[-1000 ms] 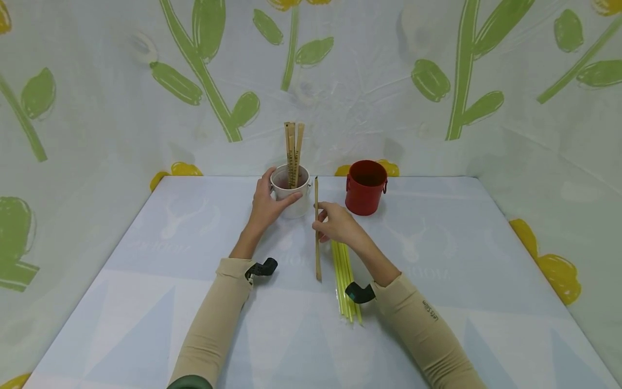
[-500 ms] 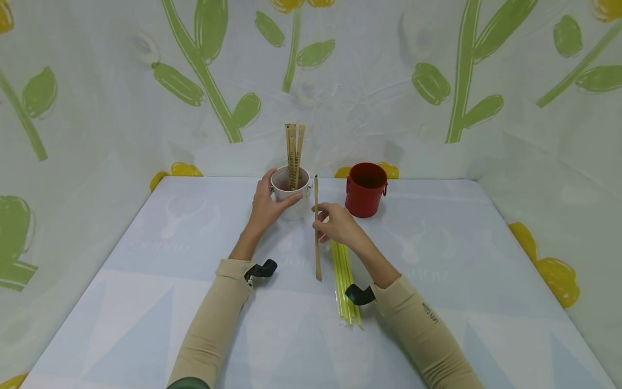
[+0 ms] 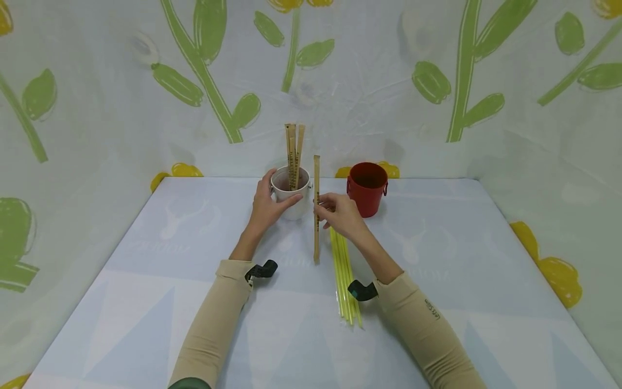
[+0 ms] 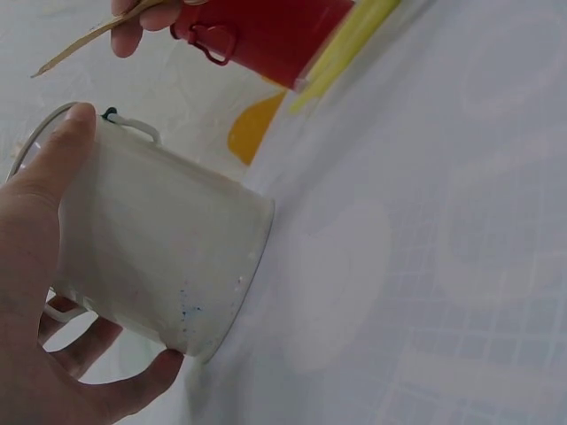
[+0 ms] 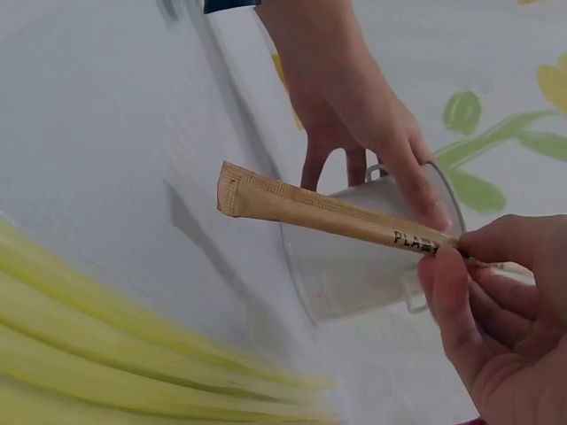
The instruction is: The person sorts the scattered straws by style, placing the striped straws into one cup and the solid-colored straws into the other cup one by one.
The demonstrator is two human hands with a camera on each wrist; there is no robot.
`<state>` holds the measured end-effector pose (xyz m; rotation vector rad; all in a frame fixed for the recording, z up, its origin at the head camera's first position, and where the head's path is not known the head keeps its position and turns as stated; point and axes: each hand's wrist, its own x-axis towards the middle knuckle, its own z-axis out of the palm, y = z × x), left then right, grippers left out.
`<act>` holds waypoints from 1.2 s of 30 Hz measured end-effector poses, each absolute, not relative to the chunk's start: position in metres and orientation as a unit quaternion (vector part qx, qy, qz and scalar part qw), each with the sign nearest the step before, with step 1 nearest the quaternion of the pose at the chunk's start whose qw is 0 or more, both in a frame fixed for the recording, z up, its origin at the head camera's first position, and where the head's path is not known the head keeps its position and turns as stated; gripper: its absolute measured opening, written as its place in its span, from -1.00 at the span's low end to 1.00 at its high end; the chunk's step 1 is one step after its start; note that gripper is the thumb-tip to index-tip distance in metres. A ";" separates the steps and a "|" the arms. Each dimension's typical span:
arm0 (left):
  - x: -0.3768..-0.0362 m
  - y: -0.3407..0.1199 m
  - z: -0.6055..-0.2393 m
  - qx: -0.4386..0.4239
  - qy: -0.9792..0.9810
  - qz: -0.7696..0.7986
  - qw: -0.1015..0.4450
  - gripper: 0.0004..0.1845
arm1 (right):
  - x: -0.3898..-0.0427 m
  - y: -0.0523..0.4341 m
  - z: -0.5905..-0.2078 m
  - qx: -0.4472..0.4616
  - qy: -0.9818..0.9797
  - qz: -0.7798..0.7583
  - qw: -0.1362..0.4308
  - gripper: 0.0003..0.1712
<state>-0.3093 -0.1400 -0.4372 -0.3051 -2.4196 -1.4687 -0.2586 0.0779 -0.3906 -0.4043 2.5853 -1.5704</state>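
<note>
Head: I see the left hand [image 3: 266, 207] gripping the white bucket [image 3: 295, 212] and the right hand [image 3: 344, 216] pinching a paper-wrapped stick [image 3: 317, 181] just beside it; the upright sticks' [image 3: 293, 154] lower ends are hidden inside. Left wrist: red bucket [image 4: 275, 40] cut off. Right wrist: fingers partly cover the lettering.

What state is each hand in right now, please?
Left hand: holding the white bucket.
Right hand: pinching a slim brown paper packet.

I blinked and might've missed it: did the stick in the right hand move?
Yes. In the head view, the stick went up: its top was about level with the back edge of the table, and now it's well above.
</note>
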 end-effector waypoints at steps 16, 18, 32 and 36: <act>-0.312 -0.140 -0.435 -0.111 -0.841 -0.506 0.156 0.02 | -0.279 0.074 -0.344 -0.165 0.826 -0.536 -0.057 -0.57; -0.312 -0.140 -0.436 -0.111 -0.841 -0.506 0.155 0.03 | -0.282 0.072 -0.336 -0.165 0.823 -0.540 -0.068 -0.57; -0.308 -0.140 -0.436 -0.103 -0.845 -0.504 0.146 0.04 | -0.301 0.057 -0.300 -0.156 0.811 -0.541 -0.159 -0.60; -0.308 -0.140 -0.435 -0.100 -0.846 -0.503 0.145 0.03 | -0.304 0.054 -0.298 -0.162 0.808 -0.543 -0.159 -0.61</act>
